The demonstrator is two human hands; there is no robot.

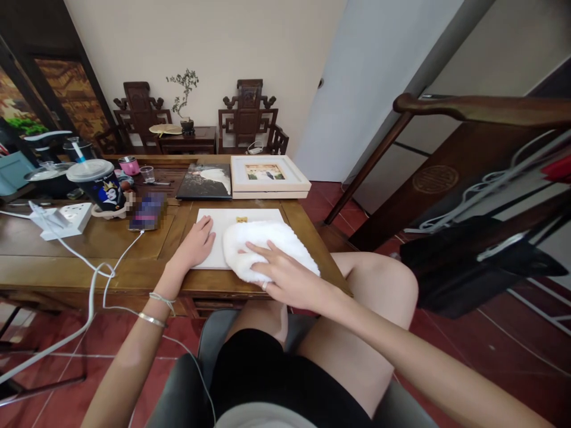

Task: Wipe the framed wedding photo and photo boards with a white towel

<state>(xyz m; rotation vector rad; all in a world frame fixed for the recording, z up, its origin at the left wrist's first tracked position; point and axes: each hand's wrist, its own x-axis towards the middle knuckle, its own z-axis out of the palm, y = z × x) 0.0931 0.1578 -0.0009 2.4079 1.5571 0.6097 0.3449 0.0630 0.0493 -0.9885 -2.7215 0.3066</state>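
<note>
Two hands on the worktop [89,249], both flat and open, nothing gripped. Left hand [196,242] presses palm-down on the left edge of one white board [218,223] that lies flat near the worktop's front edge. Right hand [285,274], fingers spread, rests on top of one white towel [267,249]; the towel is bunched over the board's right half and touches it. Hands sit near each other, towel just right of the left hand. Behind the board: one dark picture panel [204,181] and, beside it on the right, one light framed photo [269,173] on top of a second pale frame. Left side of the worktop: one dark lidded cup with a straw [99,184], contents hidden; one small clear glass [147,173], can't tell what's in it; one pink container [129,165], contents not visible; one phone [147,213] on a white cable; one white power strip [74,217]. Two carved chairs against the far wall, one potted plant [185,101] on the small table between them.
</note>
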